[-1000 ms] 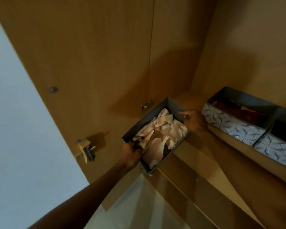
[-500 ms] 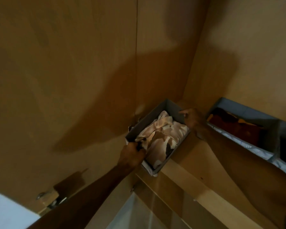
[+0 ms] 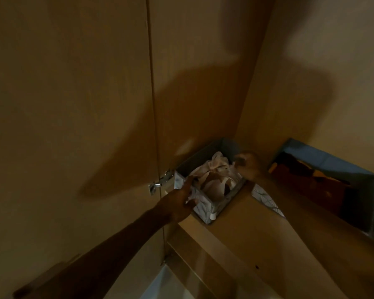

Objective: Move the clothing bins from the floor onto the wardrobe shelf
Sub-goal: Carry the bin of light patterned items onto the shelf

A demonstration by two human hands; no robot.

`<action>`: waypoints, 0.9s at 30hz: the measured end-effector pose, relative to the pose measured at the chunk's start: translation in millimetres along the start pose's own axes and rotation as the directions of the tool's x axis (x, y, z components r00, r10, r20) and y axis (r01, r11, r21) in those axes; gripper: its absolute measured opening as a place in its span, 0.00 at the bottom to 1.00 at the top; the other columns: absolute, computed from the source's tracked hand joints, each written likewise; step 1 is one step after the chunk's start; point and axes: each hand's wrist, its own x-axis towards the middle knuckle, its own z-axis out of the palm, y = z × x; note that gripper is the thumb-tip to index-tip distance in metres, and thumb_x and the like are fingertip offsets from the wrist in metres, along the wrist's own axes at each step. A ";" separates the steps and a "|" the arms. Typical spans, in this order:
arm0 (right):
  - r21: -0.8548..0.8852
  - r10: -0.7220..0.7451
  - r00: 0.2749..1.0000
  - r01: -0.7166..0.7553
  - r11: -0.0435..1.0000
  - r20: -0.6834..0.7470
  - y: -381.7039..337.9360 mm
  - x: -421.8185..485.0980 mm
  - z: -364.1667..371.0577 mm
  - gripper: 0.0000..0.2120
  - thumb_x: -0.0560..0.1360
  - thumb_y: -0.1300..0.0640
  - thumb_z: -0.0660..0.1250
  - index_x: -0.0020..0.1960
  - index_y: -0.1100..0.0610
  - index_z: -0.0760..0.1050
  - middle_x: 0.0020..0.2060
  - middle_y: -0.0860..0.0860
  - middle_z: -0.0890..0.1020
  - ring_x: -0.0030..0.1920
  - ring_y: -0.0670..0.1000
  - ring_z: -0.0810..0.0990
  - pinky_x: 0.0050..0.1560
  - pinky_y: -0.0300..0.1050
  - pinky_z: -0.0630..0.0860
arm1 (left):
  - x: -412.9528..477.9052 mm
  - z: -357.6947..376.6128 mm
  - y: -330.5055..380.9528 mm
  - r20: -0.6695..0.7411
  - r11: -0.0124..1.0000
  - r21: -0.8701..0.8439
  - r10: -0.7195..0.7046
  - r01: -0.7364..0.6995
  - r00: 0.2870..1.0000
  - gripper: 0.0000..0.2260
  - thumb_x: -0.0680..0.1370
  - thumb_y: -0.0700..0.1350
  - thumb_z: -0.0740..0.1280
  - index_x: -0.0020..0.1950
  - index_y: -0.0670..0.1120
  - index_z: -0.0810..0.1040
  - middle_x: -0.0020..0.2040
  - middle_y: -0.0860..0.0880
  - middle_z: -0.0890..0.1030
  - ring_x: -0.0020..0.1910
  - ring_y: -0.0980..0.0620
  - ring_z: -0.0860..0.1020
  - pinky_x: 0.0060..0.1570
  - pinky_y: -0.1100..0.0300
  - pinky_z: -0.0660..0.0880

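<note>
Two bare forearms, sleeveless to the frame's edge; left hand (image 3: 177, 201) and right hand (image 3: 248, 166) wear no visible rings, watch or gloves.

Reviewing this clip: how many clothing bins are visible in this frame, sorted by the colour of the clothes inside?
Bin with cream and tan clothes: 1, on the shelf, left hand and right hand at its rim.
Bin with dark red clothes: 1, further right on the shelf.
Total: 2 bins.

Home wardrobe interior: wooden shelf (image 3: 235, 229), door hinge (image 3: 160, 183), clothing bins (image 3: 205, 190).
</note>
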 end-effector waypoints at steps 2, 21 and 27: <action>0.038 -0.094 0.995 0.094 0.995 0.018 -10.1 -9.0 -3.1 0.15 0.74 0.49 0.69 0.46 0.63 0.81 0.43 0.63 0.82 0.45 0.61 0.81 0.48 0.61 0.79 | 3.4 -2.2 -2.7 -0.094 0.983 0.161 0.102 -0.086 0.990 0.29 0.80 0.51 0.61 0.79 0.52 0.54 0.64 0.47 0.79 0.60 0.46 0.79 0.55 0.55 0.76; -0.334 -0.180 0.979 0.201 0.921 0.092 -61.0 -68.2 15.1 0.18 0.68 0.46 0.69 0.55 0.52 0.81 0.53 0.51 0.83 0.53 0.52 0.80 0.51 0.42 0.74 | 46.7 0.1 -26.1 -0.162 0.955 0.209 0.247 -0.212 0.955 0.38 0.75 0.44 0.65 0.80 0.50 0.47 0.79 0.44 0.48 0.76 0.42 0.58 0.69 0.52 0.66; -0.370 -0.058 0.998 0.052 0.928 -0.005 -59.5 -93.4 11.9 0.13 0.71 0.59 0.68 0.55 0.55 0.81 0.55 0.55 0.80 0.56 0.58 0.78 0.50 0.48 0.76 | 68.5 4.2 -26.4 -0.084 0.947 0.208 0.267 -0.246 0.960 0.41 0.72 0.43 0.65 0.79 0.50 0.45 0.79 0.43 0.42 0.76 0.41 0.56 0.63 0.50 0.71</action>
